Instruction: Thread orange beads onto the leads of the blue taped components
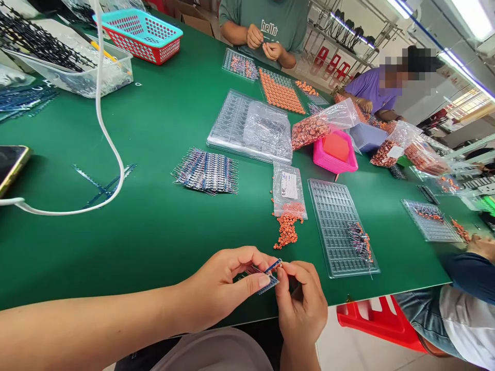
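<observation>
Near the table's front edge, my left hand (228, 288) grips a few thin blue strips (267, 284) between thumb and fingers. My right hand (303, 299) is pinched at the end of one strip, touching it; a tiny orange piece seems to show at its fingertips. Small orange rings (286, 232) lie in a heap just beyond my hands, at the mouth of a clear labelled bag (289, 190). To the right, a clear slotted tray (332, 221) holds a cluster of strips with orange ends (360, 241). A fanned stack of strips (209, 171) lies further back.
Stacked clear trays (232, 121) and a pink basket (335, 154) stand at the back. A white cable (101, 113) crosses the left side, near a phone (13, 165) and a clear bin (81, 77). Other people sit across and to the right; a red stool (381, 322) is at the right.
</observation>
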{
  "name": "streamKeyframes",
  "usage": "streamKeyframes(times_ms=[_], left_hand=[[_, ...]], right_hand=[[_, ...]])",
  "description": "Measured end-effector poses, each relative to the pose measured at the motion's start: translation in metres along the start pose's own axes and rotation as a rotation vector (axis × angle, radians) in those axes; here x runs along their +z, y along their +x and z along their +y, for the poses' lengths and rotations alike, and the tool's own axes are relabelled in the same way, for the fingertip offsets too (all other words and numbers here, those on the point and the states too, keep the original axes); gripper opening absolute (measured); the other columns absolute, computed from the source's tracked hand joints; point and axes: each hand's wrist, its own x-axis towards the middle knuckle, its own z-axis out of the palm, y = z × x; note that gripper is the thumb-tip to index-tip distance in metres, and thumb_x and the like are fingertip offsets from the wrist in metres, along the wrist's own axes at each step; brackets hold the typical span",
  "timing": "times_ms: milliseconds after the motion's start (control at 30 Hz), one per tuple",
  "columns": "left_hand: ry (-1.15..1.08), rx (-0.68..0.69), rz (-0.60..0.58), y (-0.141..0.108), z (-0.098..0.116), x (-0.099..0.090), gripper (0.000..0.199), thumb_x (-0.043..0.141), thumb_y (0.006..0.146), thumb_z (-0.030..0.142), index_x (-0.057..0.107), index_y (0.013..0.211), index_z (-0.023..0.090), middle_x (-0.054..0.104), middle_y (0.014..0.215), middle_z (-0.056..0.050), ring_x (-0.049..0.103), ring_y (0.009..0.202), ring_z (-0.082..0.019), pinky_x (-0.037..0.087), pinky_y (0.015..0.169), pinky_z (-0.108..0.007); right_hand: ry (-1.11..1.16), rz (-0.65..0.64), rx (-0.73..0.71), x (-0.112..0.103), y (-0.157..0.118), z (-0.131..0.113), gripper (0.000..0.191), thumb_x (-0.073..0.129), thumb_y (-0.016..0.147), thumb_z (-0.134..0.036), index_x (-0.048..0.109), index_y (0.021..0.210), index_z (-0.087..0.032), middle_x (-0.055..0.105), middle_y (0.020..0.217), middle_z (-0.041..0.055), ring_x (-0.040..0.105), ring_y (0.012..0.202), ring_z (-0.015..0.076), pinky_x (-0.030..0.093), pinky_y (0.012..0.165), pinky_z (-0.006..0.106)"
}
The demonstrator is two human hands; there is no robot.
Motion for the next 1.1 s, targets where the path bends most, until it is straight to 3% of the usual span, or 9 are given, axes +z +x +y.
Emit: streamKeyframes(times_ms=[433,667,800,933,1100], left_hand=[[0.049,-0.001,0.031,0.0016,0.0055,0.0003,0.009,0.063,0.091,0.025,0.065,0.091,0.017,0.073,0.104,-0.007,0.065,0.099,-0.019,0.05,0.093,-0.034],[0.081,0.008,0.04,0.0017,0.0049,-0.0007,0.01,0.063,0.091,0.025,0.067,0.094,0.016,0.074,0.103,-0.007,0.067,0.098,-0.019,0.051,0.092,-0.034],[0.164,0.056,0.028,0.0013,0.004,-0.0019,0.008,0.06,0.092,0.023,0.065,0.092,0.017,0.075,0.104,-0.007,0.068,0.098,-0.02,0.053,0.091,-0.035],[0.276,0.132,0.038,0.0009,0.0042,-0.0021,0.009,0.057,0.094,0.022,0.065,0.092,0.018,0.076,0.107,-0.007,0.07,0.099,-0.02,0.054,0.092,-0.034],[0.443,0.262,0.056,-0.001,0.0023,-0.0019,0.008,0.056,0.094,0.016,0.064,0.093,0.017,0.076,0.111,-0.009,0.073,0.098,-0.017,0.057,0.089,-0.029]], right_hand=[[-0.021,-0.015,-0.044,-0.001,0.004,-0.0034,0.022,0.062,0.09,-0.004,0.065,0.103,-0.022,0.066,0.085,0.0014,0.065,0.073,0.012,0.054,0.059,0.023],[0.001,-0.034,-0.065,-0.002,0.0024,-0.0029,0.027,0.063,0.089,-0.003,0.065,0.107,-0.023,0.068,0.089,0.0026,0.066,0.079,0.0133,0.057,0.064,0.024],[0.074,-0.037,-0.01,-0.0021,0.0,-0.0011,0.029,0.062,0.089,-0.001,0.065,0.108,-0.023,0.068,0.088,0.0026,0.066,0.079,0.0136,0.056,0.063,0.025],[0.102,-0.048,0.097,-0.0012,-0.0002,-0.0001,0.018,0.064,0.091,-0.006,0.064,0.097,-0.022,0.066,0.081,0.0005,0.064,0.071,0.0127,0.053,0.058,0.023],[0.089,-0.06,0.111,-0.0011,0.0011,-0.0014,0.013,0.063,0.091,-0.009,0.063,0.091,-0.022,0.067,0.078,0.0002,0.065,0.068,0.0126,0.053,0.057,0.023]])
